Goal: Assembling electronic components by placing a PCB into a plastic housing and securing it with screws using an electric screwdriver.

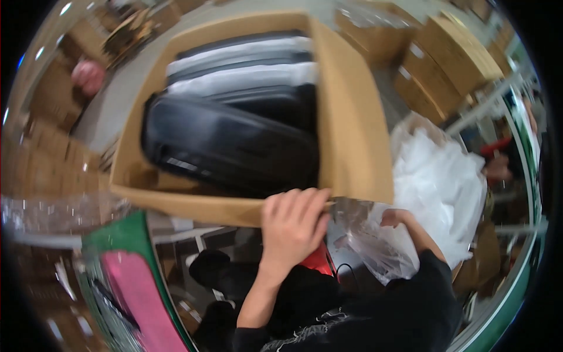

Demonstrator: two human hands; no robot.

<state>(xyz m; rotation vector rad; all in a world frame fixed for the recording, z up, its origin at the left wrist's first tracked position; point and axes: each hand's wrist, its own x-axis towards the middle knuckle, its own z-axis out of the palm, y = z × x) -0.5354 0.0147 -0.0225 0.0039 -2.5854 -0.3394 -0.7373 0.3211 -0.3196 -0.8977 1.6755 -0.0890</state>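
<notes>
A large open cardboard box point(352, 111) stands tilted in front of me. Inside it lies a black, rounded, shell-like case point(229, 141), with more black items in a row behind it, some wrapped in whitish sheeting point(246, 79). My left hand point(293, 223) grips the near rim of the box by its right corner, fingers bent over the edge. Below the box's right flap is my right hand point(395, 217), beside a crumpled clear plastic bag point(384, 249). Its fingers are small and blurred, so whether they hold the plastic cannot be made out.
To the right bulges a big bag of white wrapping material point(437, 188). Stacked cartons point(448, 61) stand at the far right, and more cartons point(53, 158) at the left. A green-edged surface with a pink panel point(138, 293) is at the lower left.
</notes>
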